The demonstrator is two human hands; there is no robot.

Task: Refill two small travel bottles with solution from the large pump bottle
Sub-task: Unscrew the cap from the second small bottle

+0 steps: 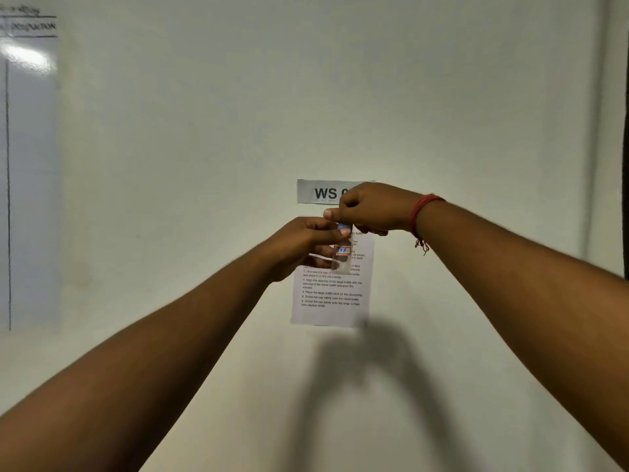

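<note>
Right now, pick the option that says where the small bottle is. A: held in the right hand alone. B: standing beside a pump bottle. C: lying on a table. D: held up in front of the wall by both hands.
D: the left hand grips the small bottle by its body while the right hand pinches its blue cap.

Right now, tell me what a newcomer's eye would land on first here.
Two bare arms reach to mid-frame, where the left hand holds a small clear travel bottle and the right hand pinches its blue cap. Behind them on the wall hang an instruction sheet and a "WS" label.
</note>
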